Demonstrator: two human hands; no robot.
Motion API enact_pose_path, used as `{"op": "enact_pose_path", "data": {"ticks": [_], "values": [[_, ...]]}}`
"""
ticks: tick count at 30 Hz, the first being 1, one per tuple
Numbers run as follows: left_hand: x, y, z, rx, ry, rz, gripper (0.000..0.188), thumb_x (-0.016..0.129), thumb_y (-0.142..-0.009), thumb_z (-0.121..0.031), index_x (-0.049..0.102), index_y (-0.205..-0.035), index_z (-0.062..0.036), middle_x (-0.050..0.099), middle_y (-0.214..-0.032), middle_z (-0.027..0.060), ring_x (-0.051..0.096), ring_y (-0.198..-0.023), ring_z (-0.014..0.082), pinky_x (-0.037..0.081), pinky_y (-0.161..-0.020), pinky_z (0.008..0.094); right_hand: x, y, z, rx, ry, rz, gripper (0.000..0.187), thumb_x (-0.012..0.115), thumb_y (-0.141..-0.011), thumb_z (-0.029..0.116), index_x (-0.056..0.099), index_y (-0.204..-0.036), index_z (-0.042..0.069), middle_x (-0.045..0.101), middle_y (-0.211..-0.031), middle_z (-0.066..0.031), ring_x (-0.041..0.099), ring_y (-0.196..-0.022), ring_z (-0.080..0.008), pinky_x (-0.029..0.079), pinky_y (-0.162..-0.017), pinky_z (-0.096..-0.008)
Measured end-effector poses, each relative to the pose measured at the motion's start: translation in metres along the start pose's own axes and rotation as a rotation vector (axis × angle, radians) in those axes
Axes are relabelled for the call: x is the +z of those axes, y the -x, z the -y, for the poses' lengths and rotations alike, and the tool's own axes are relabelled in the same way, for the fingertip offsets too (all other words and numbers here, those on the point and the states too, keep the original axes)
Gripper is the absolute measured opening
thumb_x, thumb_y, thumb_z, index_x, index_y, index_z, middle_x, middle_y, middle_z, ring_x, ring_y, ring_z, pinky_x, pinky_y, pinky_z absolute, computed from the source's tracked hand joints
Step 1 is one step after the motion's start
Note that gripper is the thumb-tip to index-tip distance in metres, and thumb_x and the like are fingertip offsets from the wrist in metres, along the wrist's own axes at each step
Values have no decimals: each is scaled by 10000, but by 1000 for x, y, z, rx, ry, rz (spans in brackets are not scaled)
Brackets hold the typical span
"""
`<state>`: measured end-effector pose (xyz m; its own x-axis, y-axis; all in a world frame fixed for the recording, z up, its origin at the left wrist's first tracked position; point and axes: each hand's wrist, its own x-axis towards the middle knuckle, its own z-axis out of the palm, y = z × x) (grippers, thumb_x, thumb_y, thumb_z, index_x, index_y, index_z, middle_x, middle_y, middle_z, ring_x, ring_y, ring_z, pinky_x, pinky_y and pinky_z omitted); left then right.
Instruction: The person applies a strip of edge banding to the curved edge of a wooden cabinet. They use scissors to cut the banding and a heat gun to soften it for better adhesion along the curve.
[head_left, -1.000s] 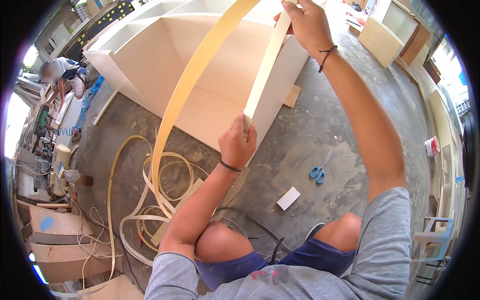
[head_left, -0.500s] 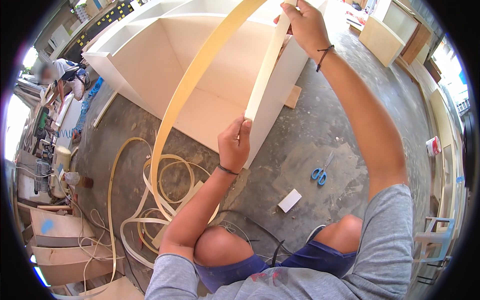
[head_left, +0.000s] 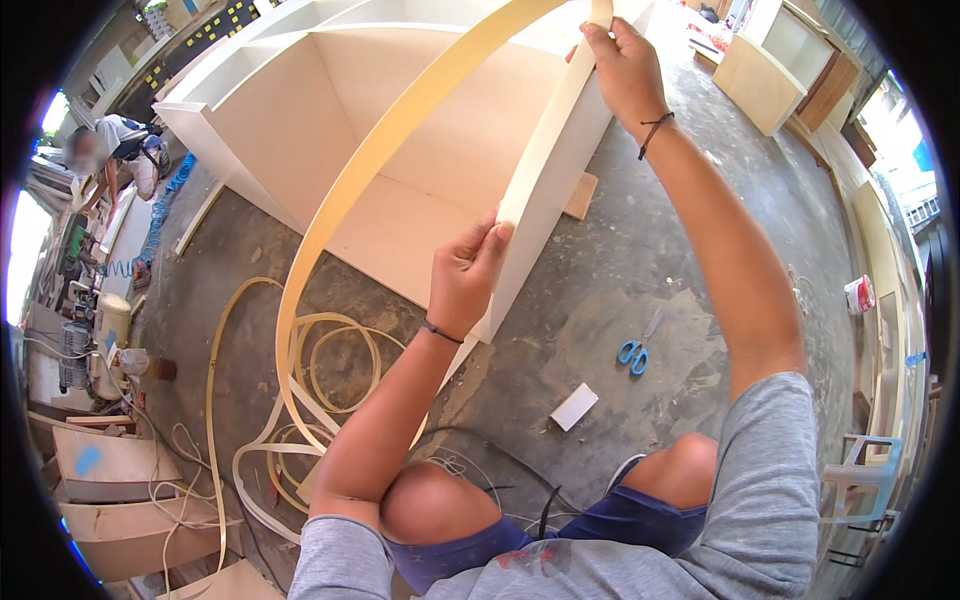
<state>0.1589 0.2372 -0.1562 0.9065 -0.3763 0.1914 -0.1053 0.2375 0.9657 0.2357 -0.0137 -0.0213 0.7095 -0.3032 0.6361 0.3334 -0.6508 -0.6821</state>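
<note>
A long cream edge-banding strip [head_left: 548, 138] is stretched between my hands along the front edge of a white, open-fronted cabinet [head_left: 255, 145]. My left hand [head_left: 470, 268] pinches the strip between thumb and fingers at the near part of that edge. Farther up, my right hand [head_left: 627, 82] grips it near the far corner, some of its fingers hidden behind the strip. Beyond the right hand, the strip bends over in a big arc and comes down on the left to loose coils on the floor. Whether the strip touches the edge along its whole length, I cannot tell.
Blue-handled scissors [head_left: 634, 352] and a small white block [head_left: 574, 407] lie on the concrete floor to the right. A person [head_left: 118, 150] bends over work at far left. Wooden panels [head_left: 110, 455] stand lower left; a pale plastic stool [head_left: 862, 475] is at right.
My left hand has slid a little farther up along the cabinet edge. The right hand has come slightly lower, and the strip's arc has swung left. Both hands keep their hold.
</note>
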Motion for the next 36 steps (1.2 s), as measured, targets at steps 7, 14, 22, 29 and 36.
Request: {"op": "enact_pose_path", "data": {"ticks": [7, 14, 22, 29, 36], "values": [[12, -28, -24, -49, 33, 47, 405, 623, -975, -191, 580, -1292, 58, 686, -1050, 36, 590, -930, 51, 464, -814, 182, -3, -3, -20, 1, -2, -23, 293, 546, -986, 267, 659, -1093, 20, 700, -926, -36, 598, -846, -82, 467, -791, -253], [21, -50, -45, -69, -22, 78, 416, 637, -957, -188, 582, -1290, 56, 705, -1020, 63, 617, -915, 62, 489, -787, 202, -3, 2, -19, 100, -26, -27, 279, 556, -976, 262, 657, -1054, 13, 670, -854, -9, 571, -786, -78, 458, -758, -253], [44, -94, -75, -115, 30, 194, 405, 643, -940, -221, 618, -1269, 13, 700, -1031, 90, 670, -850, 131, 543, -751, 257, 7, -1, -21, 50, -201, -79, 277, 576, -965, 271, 658, -1010, 10, 663, -821, -10, 565, -753, -76, 453, -717, -250], [49, -121, -69, -105, -114, 213, 491, 610, -956, -263, 535, -1361, 5, 681, -1085, 96, 642, -940, 139, 512, -836, 270, 4, -5, -10, 84, -114, -35, 290, 598, -956, 280, 672, -1023, 8, 674, -855, -14, 566, -771, -78, 452, -720, -244], [46, -104, -55, 120, -216, 94, 492, 579, -962, -287, 550, -1316, 53, 688, -1106, 144, 636, -1011, 163, 472, -897, 277, 8, -1, 3, 68, -193, -99, 277, 606, -955, 271, 675, -994, 5, 679, -836, -25, 576, -753, -87, 451, -685, -252]]}}
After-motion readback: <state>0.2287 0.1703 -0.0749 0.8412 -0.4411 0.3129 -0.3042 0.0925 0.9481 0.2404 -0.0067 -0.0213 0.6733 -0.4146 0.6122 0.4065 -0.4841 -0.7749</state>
